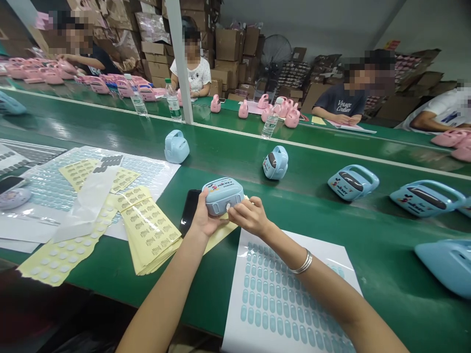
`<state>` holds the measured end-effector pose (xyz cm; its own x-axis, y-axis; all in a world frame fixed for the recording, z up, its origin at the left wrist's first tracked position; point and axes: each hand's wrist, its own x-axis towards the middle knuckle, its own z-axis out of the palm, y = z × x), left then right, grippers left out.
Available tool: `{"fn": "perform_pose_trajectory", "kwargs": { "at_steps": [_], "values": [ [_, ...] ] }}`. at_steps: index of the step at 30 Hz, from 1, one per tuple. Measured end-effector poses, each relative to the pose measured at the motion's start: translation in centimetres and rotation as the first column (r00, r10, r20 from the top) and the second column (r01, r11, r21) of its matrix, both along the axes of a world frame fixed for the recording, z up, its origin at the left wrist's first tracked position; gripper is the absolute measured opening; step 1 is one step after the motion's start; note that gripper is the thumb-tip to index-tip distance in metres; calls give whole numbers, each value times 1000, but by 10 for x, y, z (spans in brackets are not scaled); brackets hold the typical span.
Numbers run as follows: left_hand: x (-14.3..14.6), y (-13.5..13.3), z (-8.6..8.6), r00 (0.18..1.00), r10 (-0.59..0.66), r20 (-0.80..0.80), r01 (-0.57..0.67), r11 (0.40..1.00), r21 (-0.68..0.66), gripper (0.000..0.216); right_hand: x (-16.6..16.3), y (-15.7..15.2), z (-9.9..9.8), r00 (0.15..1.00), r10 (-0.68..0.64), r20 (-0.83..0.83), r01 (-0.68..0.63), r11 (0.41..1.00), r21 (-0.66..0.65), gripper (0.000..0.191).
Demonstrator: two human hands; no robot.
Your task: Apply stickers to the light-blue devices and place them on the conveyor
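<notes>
My left hand (204, 219) grips a light blue plastic case (222, 194) from below, holding it just above the green table. My right hand (249, 214) is closed in a pinch against the case's lower right edge; whatever sits between its fingertips is too small to make out. A yellow sticker sheet (221, 232) lies under both hands, partly over a black phone (190, 210). Below my right forearm lies a white sheet of pale blue oval stickers (279, 299).
Yellow sticker sheets (149, 228) and clear backing sheets (86, 203) cover the table at left. More blue cases (176, 146) (275, 163) (352, 182) (427, 197) stand on the green belt (228, 152). Water bottles (173, 100) and pink cases (290, 117) line the far side, where several people sit.
</notes>
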<state>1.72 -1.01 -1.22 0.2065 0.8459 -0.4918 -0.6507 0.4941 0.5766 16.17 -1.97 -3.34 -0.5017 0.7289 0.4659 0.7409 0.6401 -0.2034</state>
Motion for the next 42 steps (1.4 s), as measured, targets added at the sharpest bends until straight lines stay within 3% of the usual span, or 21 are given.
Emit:
{"fn": "perform_pose_trajectory", "kwargs": {
  "at_steps": [5, 9, 14, 18, 23, 28, 33, 42],
  "values": [
    [-3, 2, 3, 1000, 19, 9, -20, 1000, 4, 41, 6, 2, 5, 987, -97, -132, 85, 992, -94, 22],
    [-10, 7, 3, 990, 129, -60, -127, 991, 37, 40, 23, 27, 20, 974, -134, -180, 77, 953, -295, 16],
    [-16, 10, 5, 978, 192, -82, -190, 981, 39, 37, 33, 60, 31, 995, -43, -93, -17, 822, -569, 12],
    [-16, 10, 6, 980, 182, -75, -181, 983, 18, 36, 26, 78, 31, 996, 63, 65, 4, 690, -724, 8],
    [-15, 11, 5, 980, 179, -87, -178, 984, 14, 38, 11, 98, 31, 955, 159, 250, 112, 586, -802, 21],
    [-17, 10, 7, 983, 170, -75, -170, 985, 7, 38, 1, 111, 30, 916, 217, 338, 187, 516, -836, 21],
    [-16, 10, 7, 981, 178, -71, -179, 984, -4, 40, -6, 114, 30, 882, 236, 408, 239, 522, -819, 23],
    [-15, 10, 7, 980, 190, -58, -191, 981, -17, 38, -1, 104, 30, 860, 206, 467, 242, 642, -728, 24]
  ]
}}
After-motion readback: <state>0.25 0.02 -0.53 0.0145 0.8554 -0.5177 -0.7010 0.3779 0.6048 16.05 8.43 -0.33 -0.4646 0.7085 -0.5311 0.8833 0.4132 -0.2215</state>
